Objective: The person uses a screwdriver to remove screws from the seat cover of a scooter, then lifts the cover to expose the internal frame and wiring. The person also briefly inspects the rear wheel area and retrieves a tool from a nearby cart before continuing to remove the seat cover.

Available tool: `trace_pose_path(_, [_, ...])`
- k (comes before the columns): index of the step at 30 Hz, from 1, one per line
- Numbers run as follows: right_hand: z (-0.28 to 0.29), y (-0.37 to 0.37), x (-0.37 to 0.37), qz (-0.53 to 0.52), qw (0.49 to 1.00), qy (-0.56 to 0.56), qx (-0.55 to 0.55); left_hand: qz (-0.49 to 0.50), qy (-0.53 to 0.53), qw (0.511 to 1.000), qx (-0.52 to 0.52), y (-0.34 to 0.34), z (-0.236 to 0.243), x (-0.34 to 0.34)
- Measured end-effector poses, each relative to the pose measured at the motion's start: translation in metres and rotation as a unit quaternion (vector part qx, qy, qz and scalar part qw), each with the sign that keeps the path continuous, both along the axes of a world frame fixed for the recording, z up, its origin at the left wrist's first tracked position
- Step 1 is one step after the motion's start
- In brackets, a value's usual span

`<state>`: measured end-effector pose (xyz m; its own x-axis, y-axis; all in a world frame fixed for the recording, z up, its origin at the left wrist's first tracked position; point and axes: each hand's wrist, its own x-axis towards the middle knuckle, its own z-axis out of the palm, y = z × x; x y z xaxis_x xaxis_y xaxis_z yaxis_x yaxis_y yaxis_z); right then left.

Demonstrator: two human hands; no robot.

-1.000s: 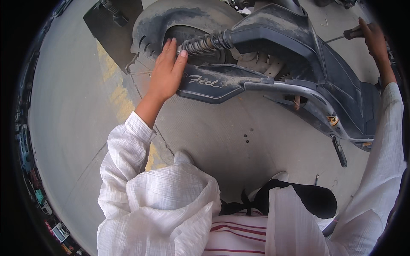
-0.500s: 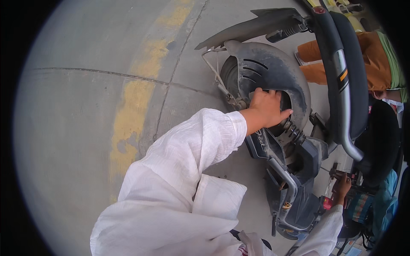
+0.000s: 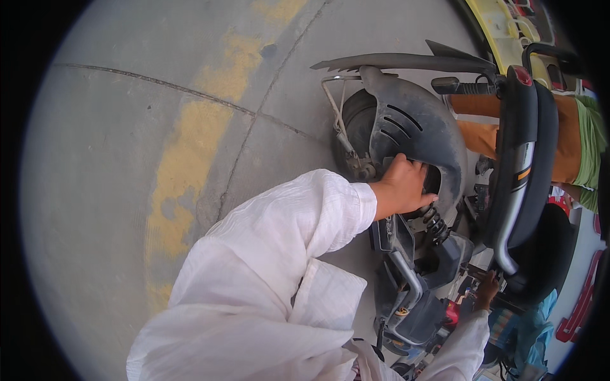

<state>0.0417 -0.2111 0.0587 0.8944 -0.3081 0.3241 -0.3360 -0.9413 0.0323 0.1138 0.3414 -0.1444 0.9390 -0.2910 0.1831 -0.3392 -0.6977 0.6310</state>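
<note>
A dark, dusty electric scooter with a slotted rear mudguard [image 3: 416,120] fills the right half of the head view. My left hand [image 3: 406,184] lies at the cut-out of this mudguard, beside the rear wheel [image 3: 359,120]. Its fingers curl into the gap, their tips hidden, and the thumb stretches toward the black coil shock absorber [image 3: 435,225]. My right hand [image 3: 487,290] is bent closed near the lower end of the long black seat [image 3: 537,171] and the silver side rail [image 3: 516,209]. Whatever those fingers hold is too small and covered to name.
A person in orange trousers [image 3: 565,140] and a green top is beyond the seat. A metal stand [image 3: 340,108] juts from the wheel. Blue fabric [image 3: 534,330] and a red object [image 3: 452,312] lie near my right arm. Yellow paint [image 3: 190,149] marks the concrete floor.
My view has shifted, so the scooter and floor marking appear displaced. My left hand stays at the mudguard cut-out. My right hand appears lower and farther left, closer to the seat's lower end.
</note>
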Motion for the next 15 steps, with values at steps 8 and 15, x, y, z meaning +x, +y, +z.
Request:
trace_pose_path(8, [0.005,-0.006,-0.008,-0.088,0.995,-0.031,0.029,0.015,-0.011,1.000,0.008,-0.008,-0.005,0.000])
trace_pose_path(15, [0.028,0.012,-0.010,-0.081,0.997,-0.004,0.004,0.023,0.025,0.999,0.009,-0.014,0.000,0.001])
